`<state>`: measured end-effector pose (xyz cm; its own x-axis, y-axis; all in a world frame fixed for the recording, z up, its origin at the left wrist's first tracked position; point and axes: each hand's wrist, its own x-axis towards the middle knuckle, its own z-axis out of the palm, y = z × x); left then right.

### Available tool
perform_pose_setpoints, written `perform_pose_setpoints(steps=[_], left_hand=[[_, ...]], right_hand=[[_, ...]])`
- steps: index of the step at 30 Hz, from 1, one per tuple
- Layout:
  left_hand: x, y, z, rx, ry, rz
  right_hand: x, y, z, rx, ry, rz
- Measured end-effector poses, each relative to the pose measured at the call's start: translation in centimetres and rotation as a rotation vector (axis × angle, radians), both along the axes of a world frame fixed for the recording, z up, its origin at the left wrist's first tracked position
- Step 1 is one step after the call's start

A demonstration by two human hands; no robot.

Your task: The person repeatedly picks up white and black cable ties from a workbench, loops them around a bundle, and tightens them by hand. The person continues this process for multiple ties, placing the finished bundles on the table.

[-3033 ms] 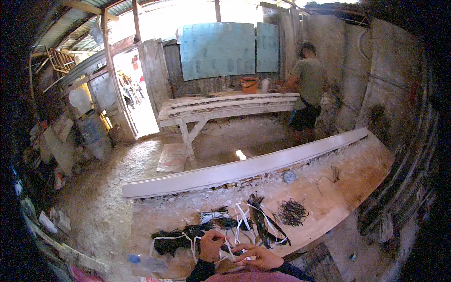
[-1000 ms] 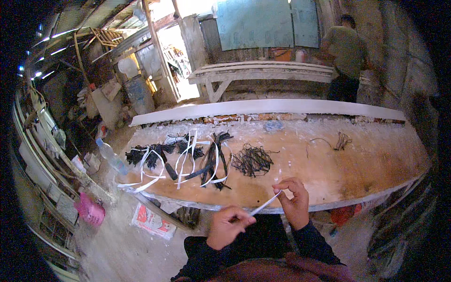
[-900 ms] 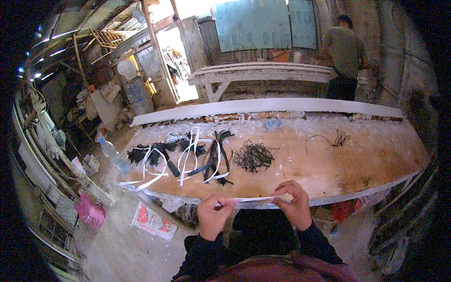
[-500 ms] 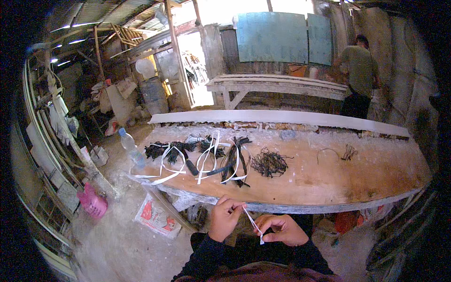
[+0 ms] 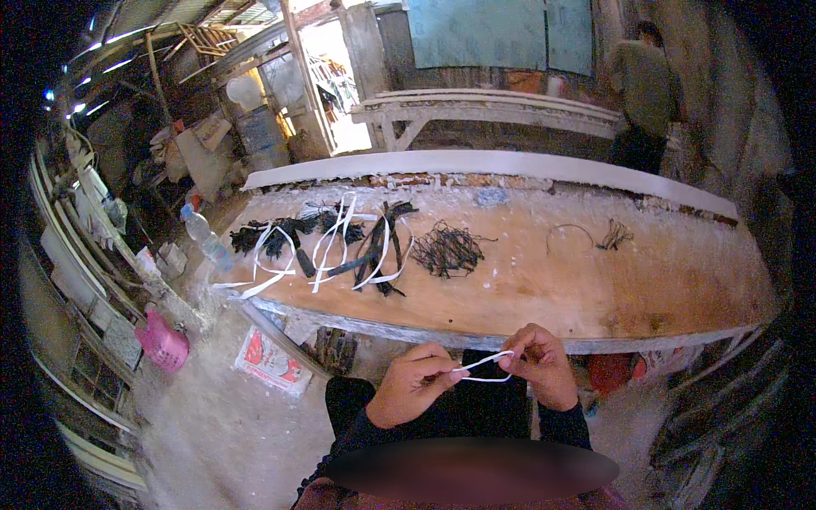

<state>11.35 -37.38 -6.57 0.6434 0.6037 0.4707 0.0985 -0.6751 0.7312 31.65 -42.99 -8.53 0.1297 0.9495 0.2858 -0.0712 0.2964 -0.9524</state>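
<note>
A thin white strip (image 5: 486, 379), bent into a narrow loop, stretches between my two hands in front of the bench's near edge. My left hand (image 5: 418, 384) pinches one end of it between thumb and fingers. At the other end, the fingertips of my right hand (image 5: 542, 365) close on the loop. On the wooden bench top (image 5: 527, 289) lie longer white strips (image 5: 274, 270), tangled over black strips (image 5: 382, 251). A heap of thin dark ties (image 5: 449, 249) rests to their right. Farther right is a small dark bundle (image 5: 615, 235).
A plastic bottle (image 5: 204, 234) stands at the bench's left end. A long white board (image 5: 493, 163) runs along the back edge. Pink bag (image 5: 161, 342) and printed sack (image 5: 272, 361) are on the floor at left. A person (image 5: 644, 93) stands by another bench (image 5: 501, 110) behind.
My right hand has risen and turned, bringing the white strip from a steep slant to nearly level and opening it into a loop. The view has tipped downward.
</note>
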Motion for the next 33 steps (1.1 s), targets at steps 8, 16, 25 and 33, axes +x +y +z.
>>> perform_pose_setpoints(steps=[8, 16, 25, 33], left_hand=[[-0.8, 0.9, -0.7, -0.175, 0.043, 0.024], [-1.7, 2.1, -1.6, -0.143, 0.005, 0.017], [-1.2, 2.2, -1.4, 0.043, -0.005, 0.416], [0.9, 2.3, -1.5, 0.102, 0.065, 0.626]], right_hand=[[-0.7, -0.1, -2.1, -0.088, 0.024, 0.020], [-1.4, 0.3, -2.2, -0.166, 0.017, 0.004], [-1.9, 1.4, -1.7, -0.081, -0.021, 0.086], [-1.3, 1.9, -1.5, 0.040, 0.034, 0.283]])
